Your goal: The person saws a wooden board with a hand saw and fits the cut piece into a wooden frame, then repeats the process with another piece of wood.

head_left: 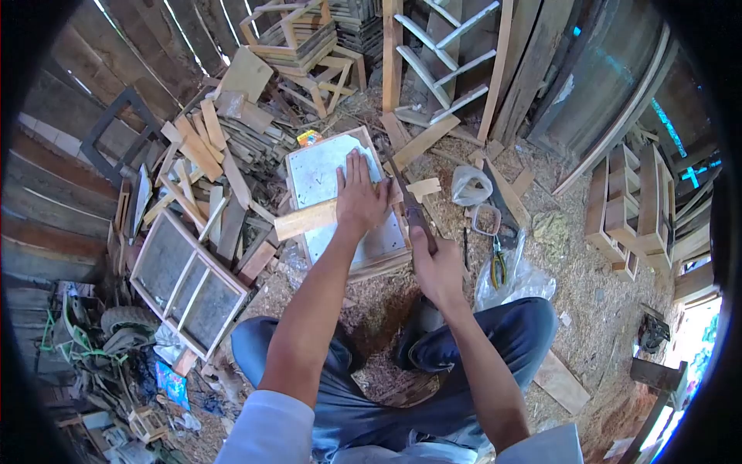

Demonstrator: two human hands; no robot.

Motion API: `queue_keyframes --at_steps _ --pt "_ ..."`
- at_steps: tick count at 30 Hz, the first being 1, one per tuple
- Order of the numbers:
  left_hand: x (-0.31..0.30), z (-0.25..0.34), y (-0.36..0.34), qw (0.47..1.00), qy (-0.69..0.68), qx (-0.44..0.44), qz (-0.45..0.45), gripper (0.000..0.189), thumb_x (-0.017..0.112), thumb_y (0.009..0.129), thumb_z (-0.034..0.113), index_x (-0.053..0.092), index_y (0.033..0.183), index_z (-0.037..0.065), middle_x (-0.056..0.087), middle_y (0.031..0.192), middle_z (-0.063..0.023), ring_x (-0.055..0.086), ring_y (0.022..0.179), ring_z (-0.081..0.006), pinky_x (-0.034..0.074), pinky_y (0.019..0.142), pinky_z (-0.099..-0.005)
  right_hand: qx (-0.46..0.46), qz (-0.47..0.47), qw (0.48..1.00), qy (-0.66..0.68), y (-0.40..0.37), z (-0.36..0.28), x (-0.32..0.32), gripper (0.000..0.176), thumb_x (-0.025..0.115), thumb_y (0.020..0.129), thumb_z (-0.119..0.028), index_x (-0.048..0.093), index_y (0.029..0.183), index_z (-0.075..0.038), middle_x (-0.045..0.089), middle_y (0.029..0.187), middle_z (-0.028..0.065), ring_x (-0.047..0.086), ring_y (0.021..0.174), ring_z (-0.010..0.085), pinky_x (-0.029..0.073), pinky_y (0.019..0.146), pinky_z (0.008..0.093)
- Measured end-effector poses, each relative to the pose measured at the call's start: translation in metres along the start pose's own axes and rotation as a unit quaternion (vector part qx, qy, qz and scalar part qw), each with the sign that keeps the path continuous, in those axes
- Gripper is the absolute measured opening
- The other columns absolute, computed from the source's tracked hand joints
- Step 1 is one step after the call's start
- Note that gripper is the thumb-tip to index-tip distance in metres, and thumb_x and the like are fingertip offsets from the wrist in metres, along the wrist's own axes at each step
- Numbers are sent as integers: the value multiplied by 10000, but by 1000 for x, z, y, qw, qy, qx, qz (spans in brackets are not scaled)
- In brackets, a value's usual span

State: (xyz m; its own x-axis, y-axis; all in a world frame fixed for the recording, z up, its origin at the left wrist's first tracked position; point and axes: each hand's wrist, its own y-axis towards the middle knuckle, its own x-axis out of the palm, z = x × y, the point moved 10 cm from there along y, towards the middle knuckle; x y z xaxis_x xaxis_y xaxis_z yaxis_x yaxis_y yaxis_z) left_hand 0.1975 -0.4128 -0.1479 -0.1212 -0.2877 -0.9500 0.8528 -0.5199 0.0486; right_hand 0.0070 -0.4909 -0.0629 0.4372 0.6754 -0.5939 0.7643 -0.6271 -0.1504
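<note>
Counted near the hands: one handsaw (408,193) in the right hand (437,267); one pale wooden strip (301,221) beneath the left hand (359,193), sticking out on both sides of it; one white board (321,178) with a wooden edge, under strip and left hand alike. To the right of the right hand, one pair of pliers (498,269) with yellow-and-dark handles, one small clear container (485,220), and two clear plastic bags (470,185), one above the container, one below the pliers. Well apart to the left of the left hand, one framed panel (189,282) with dividers; beyond it, scrap wood (197,151), too heaped to count. Left hand spread flat, fingers straight and only slightly apart, pressing across strip and board, thumb out toward the saw. Right hand closed firmly around the saw handle, blade pointing away and crossing the strip just right of the left thumb. On the board, beyond the left hand's wrist side, one small dark mark like a "V". Above the left hand, one yellow-and-red packet (309,138); far lower left of it, one blue packet (172,385); print on both too small to read.
</note>
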Motion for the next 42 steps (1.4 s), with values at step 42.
queue_keyframes --at_steps 42 --pt "-3 8 14 1000 6 -20 9 686 275 954 416 186 1435 -65 91 1538 -194 42 1437 -290 37 1145 -498 0 -22 1000 14 -13 -24 -41 554 553 912 -399 554 599 58 437 450 90 418 457 143 351 463 372"
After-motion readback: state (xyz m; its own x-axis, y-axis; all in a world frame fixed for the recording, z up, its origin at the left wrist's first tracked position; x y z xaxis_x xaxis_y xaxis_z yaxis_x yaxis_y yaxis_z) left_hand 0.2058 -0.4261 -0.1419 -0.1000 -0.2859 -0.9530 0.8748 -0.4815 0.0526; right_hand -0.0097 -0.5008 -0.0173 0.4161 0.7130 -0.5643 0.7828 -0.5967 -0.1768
